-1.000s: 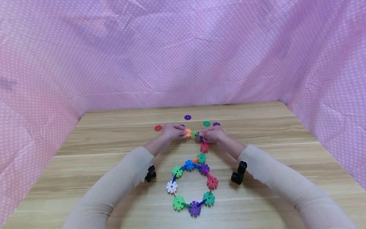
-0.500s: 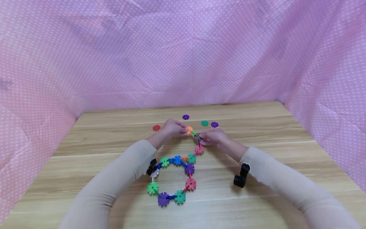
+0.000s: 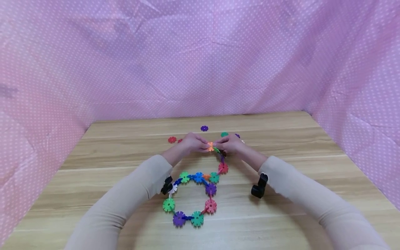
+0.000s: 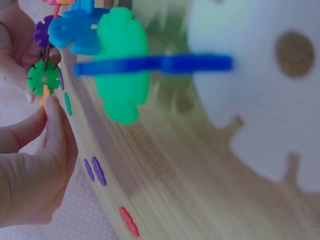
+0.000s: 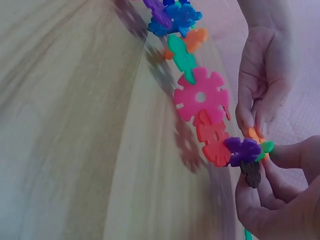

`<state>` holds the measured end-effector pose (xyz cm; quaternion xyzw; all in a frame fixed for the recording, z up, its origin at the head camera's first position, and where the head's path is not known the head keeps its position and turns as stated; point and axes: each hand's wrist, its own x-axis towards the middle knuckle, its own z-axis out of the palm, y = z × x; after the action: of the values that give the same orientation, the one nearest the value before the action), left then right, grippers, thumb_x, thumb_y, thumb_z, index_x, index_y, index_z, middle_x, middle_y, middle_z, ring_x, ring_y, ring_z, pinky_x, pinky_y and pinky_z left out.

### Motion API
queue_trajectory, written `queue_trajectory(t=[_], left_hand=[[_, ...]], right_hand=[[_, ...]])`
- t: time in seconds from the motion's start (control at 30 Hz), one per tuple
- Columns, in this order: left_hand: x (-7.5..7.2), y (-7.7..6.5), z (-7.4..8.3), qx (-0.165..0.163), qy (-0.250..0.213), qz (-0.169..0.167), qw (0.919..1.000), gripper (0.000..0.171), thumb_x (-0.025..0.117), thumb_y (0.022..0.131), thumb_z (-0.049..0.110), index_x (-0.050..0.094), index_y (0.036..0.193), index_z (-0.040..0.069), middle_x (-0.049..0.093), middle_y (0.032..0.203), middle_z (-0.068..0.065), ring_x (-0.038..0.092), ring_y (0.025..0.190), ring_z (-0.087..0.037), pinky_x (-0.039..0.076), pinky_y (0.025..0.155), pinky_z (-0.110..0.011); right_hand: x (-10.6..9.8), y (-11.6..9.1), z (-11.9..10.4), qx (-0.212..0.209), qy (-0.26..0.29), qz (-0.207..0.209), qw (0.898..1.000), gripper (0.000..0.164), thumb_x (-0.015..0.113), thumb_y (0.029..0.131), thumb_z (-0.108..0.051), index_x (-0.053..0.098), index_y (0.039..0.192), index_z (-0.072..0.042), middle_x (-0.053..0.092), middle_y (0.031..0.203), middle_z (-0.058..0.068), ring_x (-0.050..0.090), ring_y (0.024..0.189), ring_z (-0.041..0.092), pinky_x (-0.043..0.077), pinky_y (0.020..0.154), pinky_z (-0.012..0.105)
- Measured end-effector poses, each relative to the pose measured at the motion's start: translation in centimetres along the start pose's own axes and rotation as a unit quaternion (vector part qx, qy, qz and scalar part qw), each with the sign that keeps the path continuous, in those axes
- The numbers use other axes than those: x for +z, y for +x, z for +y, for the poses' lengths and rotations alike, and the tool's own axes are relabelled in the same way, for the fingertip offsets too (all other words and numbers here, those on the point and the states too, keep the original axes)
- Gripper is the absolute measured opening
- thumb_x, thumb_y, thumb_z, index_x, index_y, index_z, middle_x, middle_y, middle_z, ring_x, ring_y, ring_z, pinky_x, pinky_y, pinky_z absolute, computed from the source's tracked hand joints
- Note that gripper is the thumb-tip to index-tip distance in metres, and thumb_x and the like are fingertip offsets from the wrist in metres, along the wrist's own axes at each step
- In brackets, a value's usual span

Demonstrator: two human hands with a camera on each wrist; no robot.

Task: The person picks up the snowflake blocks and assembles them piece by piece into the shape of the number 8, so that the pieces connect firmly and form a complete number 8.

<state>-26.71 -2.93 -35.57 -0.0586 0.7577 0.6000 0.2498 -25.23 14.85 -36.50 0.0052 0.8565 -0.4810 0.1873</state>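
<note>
My left hand [image 3: 194,142] pinches an orange snowflake disc [image 3: 210,146] between thumb and fingers, near the far part of the table. Joined to it is a green snowflake disc [image 4: 44,77], gripped by my right hand [image 3: 229,143] with the thumb at its edge in the right wrist view. A dark brown disc [image 5: 251,174] and a purple disc [image 5: 244,151] follow beside the right fingers. From there the chain runs through a red disc [image 3: 223,168] to a ring of interlocked discs, including a blue one [image 3: 198,177] and a lower purple one [image 3: 179,219].
Loose discs lie beyond my hands: a purple disc [image 3: 204,128], a green disc [image 3: 224,134] and a red disc [image 3: 172,139]. The ring's left side passes under the left wrist camera [image 3: 167,185]. A pink dotted cloth [image 3: 200,69] hangs behind the wooden table [image 3: 109,156].
The ring of discs has swung left across the table. In the last half second my right hand has moved up the chain from the dark disc, closer to my left hand and the orange disc.
</note>
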Motion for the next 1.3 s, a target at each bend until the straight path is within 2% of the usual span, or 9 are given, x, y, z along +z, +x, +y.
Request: queue_trajectory(t=[0.23, 0.37, 0.47, 0.57, 0.67, 0.77, 0.87, 1.1, 1.3], left_hand=[[-1.1, -0.3, 0.9, -0.001, 0.059, -0.042, 0.9974, 0.031, 0.058, 0.093, 0.0, 0.059, 0.123, -0.005, 0.062, 0.126, -0.023, 0.063, 0.117, -0.032, 0.052, 0.101, -0.036], [-3.7, -0.5, 1.8, 0.05, 0.153, -0.01, 0.9869, 0.034, 0.061, 0.092, 0.004, 0.058, 0.125, -0.003, 0.063, 0.124, -0.023, 0.064, 0.114, -0.033, 0.053, 0.1, -0.038], [-6.1, -0.5, 1.7, 0.101, 0.239, 0.037, 0.9649, 0.031, 0.062, 0.09, 0.006, 0.062, 0.12, -0.004, 0.065, 0.119, -0.024, 0.065, 0.109, -0.035, 0.055, 0.096, -0.039], [-8.2, -0.2, 1.2, 0.138, 0.338, 0.082, 0.9273, 0.028, 0.064, 0.088, 0.004, 0.065, 0.114, -0.006, 0.067, 0.116, -0.024, 0.065, 0.107, -0.036, 0.056, 0.093, -0.04], [-9.5, 0.3, 0.2, 0.143, 0.418, 0.102, 0.8914, 0.025, 0.062, 0.088, 0.002, 0.066, 0.111, -0.006, 0.066, 0.115, -0.023, 0.062, 0.108, -0.034, 0.054, 0.095, -0.041], [-10.2, 0.9, -0.8, 0.134, 0.461, 0.096, 0.8719, 0.024, 0.063, 0.088, 0.002, 0.066, 0.11, -0.007, 0.066, 0.114, -0.024, 0.06, 0.109, -0.034, 0.052, 0.098, -0.042], [-10.7, 1.4, -1.7, 0.13, 0.482, 0.087, 0.8617, 0.022, 0.067, 0.087, 0.004, 0.067, 0.106, -0.007, 0.067, 0.11, -0.023, 0.061, 0.107, -0.033, 0.052, 0.098, -0.042], [-11.0, 1.2, -1.9, 0.101, 0.462, 0.086, 0.877, 0.017, 0.066, 0.088, 0.002, 0.07, 0.104, -0.003, 0.067, 0.108, -0.02, 0.058, 0.101, -0.029, 0.053, 0.098, -0.042], [-10.7, 1.9, -1.4, 0.12, 0.47, 0.096, 0.8692, 0.013, 0.07, 0.086, 0.004, 0.073, 0.097, -0.002, 0.071, 0.103, -0.018, 0.061, 0.098, -0.028, 0.054, 0.096, -0.04]], right_hand=[[0.0, 0.7, 0.6, 0.015, 0.014, 0.0, 1.0, 0.032, 0.064, 0.093, -0.025, 0.068, 0.118, -0.005, 0.064, 0.106, 0.003, 0.05, 0.079, 0.009, 0.044, 0.064, 0.016], [-0.1, 0.9, 0.8, 0.022, 0.028, -0.01, 0.999, 0.033, 0.065, 0.093, -0.024, 0.067, 0.119, -0.004, 0.062, 0.092, -0.004, 0.048, 0.073, 0.007, 0.041, 0.061, 0.016], [-0.1, 0.9, 1.0, 0.023, 0.029, -0.014, 0.999, 0.033, 0.064, 0.093, -0.023, 0.067, 0.119, -0.004, 0.059, 0.084, -0.007, 0.047, 0.069, 0.005, 0.041, 0.059, 0.016], [-0.2, 0.9, 1.1, 0.023, 0.041, -0.019, 0.999, 0.032, 0.063, 0.094, -0.021, 0.066, 0.12, -0.002, 0.056, 0.075, -0.009, 0.044, 0.063, 0.004, 0.038, 0.057, 0.016], [-0.1, 0.8, 1.2, 0.024, 0.049, -0.023, 0.998, 0.032, 0.062, 0.094, -0.019, 0.065, 0.119, -0.001, 0.057, 0.075, -0.009, 0.043, 0.061, 0.003, 0.038, 0.057, 0.015], [0.1, 0.9, 1.3, 0.028, 0.042, -0.02, 0.999, 0.03, 0.062, 0.094, -0.019, 0.066, 0.118, -0.002, 0.062, 0.086, -0.006, 0.047, 0.065, 0.003, 0.041, 0.059, 0.015], [0.3, 0.9, 1.3, 0.03, 0.035, -0.016, 0.999, 0.03, 0.062, 0.094, -0.019, 0.067, 0.118, -0.002, 0.064, 0.097, -0.003, 0.048, 0.068, 0.004, 0.042, 0.061, 0.015], [0.4, 1.2, 1.2, 0.026, 0.029, -0.01, 0.999, 0.029, 0.065, 0.092, -0.019, 0.068, 0.117, -0.003, 0.064, 0.091, -0.003, 0.046, 0.062, 0.005, 0.039, 0.058, 0.016], [-0.2, 1.2, 1.3, 0.034, 0.031, -0.013, 0.999, 0.032, 0.063, 0.093, -0.019, 0.065, 0.12, -0.002, 0.059, 0.086, -0.006, 0.047, 0.065, 0.003, 0.041, 0.06, 0.014]])
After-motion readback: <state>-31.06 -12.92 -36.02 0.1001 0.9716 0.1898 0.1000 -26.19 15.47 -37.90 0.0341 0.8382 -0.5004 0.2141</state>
